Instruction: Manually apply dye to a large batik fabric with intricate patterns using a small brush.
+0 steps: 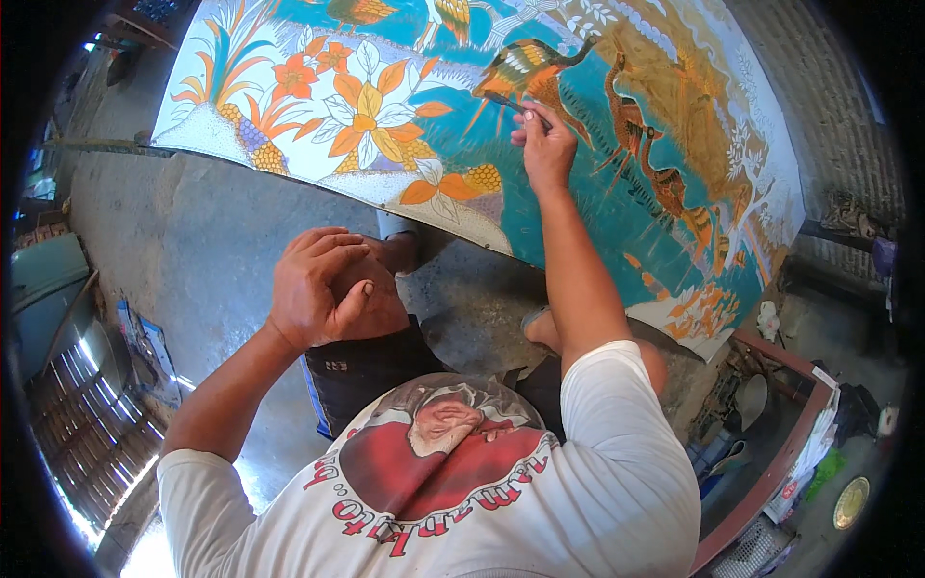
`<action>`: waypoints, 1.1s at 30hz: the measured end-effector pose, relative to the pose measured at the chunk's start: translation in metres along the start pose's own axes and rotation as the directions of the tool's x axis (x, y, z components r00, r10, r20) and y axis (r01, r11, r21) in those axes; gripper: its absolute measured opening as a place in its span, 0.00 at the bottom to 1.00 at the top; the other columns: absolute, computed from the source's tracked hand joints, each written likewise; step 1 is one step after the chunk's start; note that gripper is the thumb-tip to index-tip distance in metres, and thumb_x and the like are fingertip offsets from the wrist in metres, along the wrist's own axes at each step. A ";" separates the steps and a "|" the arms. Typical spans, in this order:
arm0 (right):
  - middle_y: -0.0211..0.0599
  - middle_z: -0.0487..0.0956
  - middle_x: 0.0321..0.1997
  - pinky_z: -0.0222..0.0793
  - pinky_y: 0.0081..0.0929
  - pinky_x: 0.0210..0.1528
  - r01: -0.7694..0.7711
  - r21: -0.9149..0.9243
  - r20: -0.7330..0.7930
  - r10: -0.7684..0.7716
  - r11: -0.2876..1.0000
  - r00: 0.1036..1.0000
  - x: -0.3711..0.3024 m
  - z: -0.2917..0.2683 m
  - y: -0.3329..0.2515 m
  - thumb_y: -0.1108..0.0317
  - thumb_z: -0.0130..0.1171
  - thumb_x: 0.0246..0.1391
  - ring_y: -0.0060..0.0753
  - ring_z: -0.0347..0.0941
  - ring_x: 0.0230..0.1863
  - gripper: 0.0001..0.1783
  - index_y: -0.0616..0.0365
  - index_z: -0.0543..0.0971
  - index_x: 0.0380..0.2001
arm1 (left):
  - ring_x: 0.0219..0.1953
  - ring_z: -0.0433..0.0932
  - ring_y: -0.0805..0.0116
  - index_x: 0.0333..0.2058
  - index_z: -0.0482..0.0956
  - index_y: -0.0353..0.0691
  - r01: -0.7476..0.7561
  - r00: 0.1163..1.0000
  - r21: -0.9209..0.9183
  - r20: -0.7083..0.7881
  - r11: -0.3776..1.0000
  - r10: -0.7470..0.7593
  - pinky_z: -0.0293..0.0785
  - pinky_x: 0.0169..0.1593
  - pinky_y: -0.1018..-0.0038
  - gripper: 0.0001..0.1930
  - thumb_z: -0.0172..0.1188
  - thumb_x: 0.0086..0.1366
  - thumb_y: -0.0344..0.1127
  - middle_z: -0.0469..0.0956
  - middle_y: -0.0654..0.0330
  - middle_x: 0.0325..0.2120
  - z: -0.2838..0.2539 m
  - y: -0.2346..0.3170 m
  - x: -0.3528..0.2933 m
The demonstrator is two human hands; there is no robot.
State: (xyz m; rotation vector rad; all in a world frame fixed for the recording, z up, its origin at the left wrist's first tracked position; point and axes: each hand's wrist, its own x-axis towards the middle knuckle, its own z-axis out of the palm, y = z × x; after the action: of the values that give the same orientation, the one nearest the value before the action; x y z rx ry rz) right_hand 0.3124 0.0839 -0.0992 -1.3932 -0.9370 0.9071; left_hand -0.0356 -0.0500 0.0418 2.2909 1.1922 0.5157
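My right hand [547, 144] pinches a thin paintbrush [505, 101]. The brush's dark tip points left, at the lower body of a painted orange and brown bird [540, 75]; whether the bristles touch the surface I cannot tell. This bird belongs to a large painted panel [518, 210], with teal water, orange flowers [371, 120] on white at the left, and a brown-gold patch [665, 82] at the right. Over my bent left knee [371, 303] lies my left hand [318, 279], holding nothing, its fingers draped forward and the thumb apart.
Grey concrete floor [193, 231] stretches left of the panel. At the lower right stands a reddish-brown frame [785, 453], beside which lie papers and a round yellowish dish [851, 503]. A corrugated wall [829, 87] rises at the right, slatted boards [96, 414] at the lower left.
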 end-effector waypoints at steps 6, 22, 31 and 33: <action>0.37 0.86 0.34 0.76 0.22 0.27 0.074 -0.076 -0.079 -0.080 0.994 0.994 0.002 -0.003 -0.013 0.71 0.58 0.66 0.21 0.79 0.25 0.10 0.60 0.84 0.46 | 0.52 0.79 0.43 0.43 0.83 0.34 0.008 1.000 0.002 -0.002 1.000 -0.008 0.74 0.56 0.54 0.24 0.61 0.54 0.48 0.83 0.47 0.45 -0.001 -0.001 -0.001; 0.41 0.87 0.33 0.79 0.25 0.30 0.119 -0.142 -0.069 -0.130 0.983 0.989 -0.002 0.000 -0.001 0.71 0.59 0.65 0.24 0.82 0.27 0.10 0.63 0.84 0.46 | 0.51 0.79 0.43 0.42 0.83 0.34 0.004 1.000 0.010 -0.011 1.000 -0.003 0.74 0.56 0.54 0.23 0.62 0.54 0.48 0.83 0.48 0.45 0.001 -0.003 -0.001; 0.42 0.87 0.34 0.80 0.25 0.30 0.122 -0.173 -0.057 -0.134 0.977 0.989 -0.005 0.003 -0.006 0.71 0.59 0.65 0.25 0.83 0.27 0.11 0.66 0.83 0.45 | 0.52 0.79 0.43 0.42 0.83 0.34 -0.001 1.000 0.020 -0.014 1.000 0.001 0.74 0.57 0.54 0.23 0.62 0.55 0.48 0.83 0.48 0.45 0.001 -0.002 -0.001; 0.42 0.87 0.34 0.80 0.25 0.31 0.118 -0.183 -0.056 -0.131 0.976 0.990 -0.006 0.003 -0.007 0.71 0.59 0.65 0.25 0.83 0.28 0.11 0.66 0.83 0.44 | 0.52 0.79 0.43 0.42 0.83 0.34 0.003 1.000 0.014 -0.011 1.000 -0.002 0.74 0.57 0.54 0.23 0.62 0.55 0.48 0.83 0.48 0.45 0.000 -0.001 -0.001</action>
State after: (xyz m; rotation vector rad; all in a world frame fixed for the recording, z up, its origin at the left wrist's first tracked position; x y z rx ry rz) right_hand 0.3068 0.0799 -0.0919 -1.4899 -1.0628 0.6905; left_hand -0.0365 -0.0502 0.0409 2.3006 1.2072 0.5212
